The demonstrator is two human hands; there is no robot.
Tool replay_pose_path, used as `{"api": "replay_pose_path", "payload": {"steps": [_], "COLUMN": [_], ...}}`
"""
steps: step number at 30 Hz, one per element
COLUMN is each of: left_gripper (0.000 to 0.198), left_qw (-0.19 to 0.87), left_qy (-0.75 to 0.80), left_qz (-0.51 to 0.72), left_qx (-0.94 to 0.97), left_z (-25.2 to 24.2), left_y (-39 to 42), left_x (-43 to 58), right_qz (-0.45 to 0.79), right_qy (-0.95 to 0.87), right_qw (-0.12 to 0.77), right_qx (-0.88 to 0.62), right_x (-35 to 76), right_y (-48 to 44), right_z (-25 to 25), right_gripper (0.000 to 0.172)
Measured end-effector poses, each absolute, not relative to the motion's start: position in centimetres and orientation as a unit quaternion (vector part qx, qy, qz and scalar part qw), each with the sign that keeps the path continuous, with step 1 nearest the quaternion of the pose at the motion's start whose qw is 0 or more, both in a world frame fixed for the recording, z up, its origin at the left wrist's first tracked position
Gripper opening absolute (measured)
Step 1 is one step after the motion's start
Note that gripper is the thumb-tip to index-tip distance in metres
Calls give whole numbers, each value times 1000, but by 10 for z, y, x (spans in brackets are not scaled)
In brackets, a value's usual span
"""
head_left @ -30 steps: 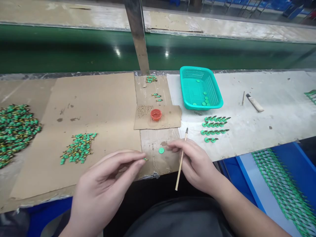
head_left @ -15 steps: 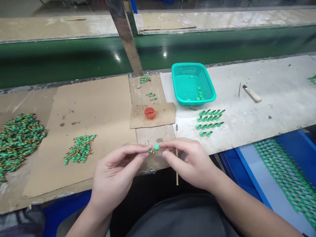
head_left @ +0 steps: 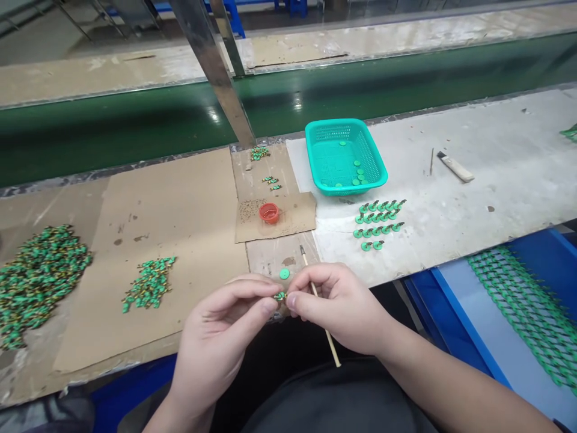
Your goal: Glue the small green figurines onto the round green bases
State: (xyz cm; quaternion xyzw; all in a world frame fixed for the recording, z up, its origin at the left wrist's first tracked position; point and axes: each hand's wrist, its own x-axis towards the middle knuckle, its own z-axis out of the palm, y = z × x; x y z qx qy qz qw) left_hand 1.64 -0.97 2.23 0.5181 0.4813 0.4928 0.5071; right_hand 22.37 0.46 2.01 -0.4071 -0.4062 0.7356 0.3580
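Note:
A small green-and-gold piece [head_left: 280,296] is pinched between the thumb and fingertips of my left hand [head_left: 229,325], close to the table's front edge. The fingertips of my right hand [head_left: 340,304] meet it from the other side. A thin paintbrush [head_left: 332,349] with a pale handle and dark tip runs through my right hand, tip pointing away from me. Just beyond my fingertips a round green disc [head_left: 284,273] lies on the cardboard. A red cup [head_left: 269,213] sits on a cardboard piece farther back.
Left are a large heap [head_left: 40,282] and a smaller pile [head_left: 149,282] of green-and-gold pieces. A turquoise basket [head_left: 383,174] holds several green discs. Rows of discs with dark pieces [head_left: 377,218] stand at right, near a white tube [head_left: 456,167]. A metal post [head_left: 225,90] rises behind.
My right fingertips have moved from beside the green disc to the small piece in my left hand. The paintbrush has tilted, its tip now leaning left. The view has shifted slightly.

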Motion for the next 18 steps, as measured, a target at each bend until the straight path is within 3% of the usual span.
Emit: {"api": "replay_pose_path", "payload": {"steps": [5, 11, 18], "left_gripper": [22, 17, 9], "left_qw": [532, 349, 272], "left_qy": [510, 574, 540], "left_qz": [453, 443, 391], "left_qx": [502, 594, 694], "left_z": [18, 17, 6], "left_y": [-10, 5, 12], "left_x": [6, -3, -6], "right_qz": [710, 619, 594], "right_qy": [-437, -554, -533], "right_qw": [359, 400, 473], "right_qx": [-419, -386, -373], "right_x": [224, 245, 250], "right_y": [1, 10, 25], "right_z": [14, 13, 15], "right_gripper": [16, 29, 25]}}
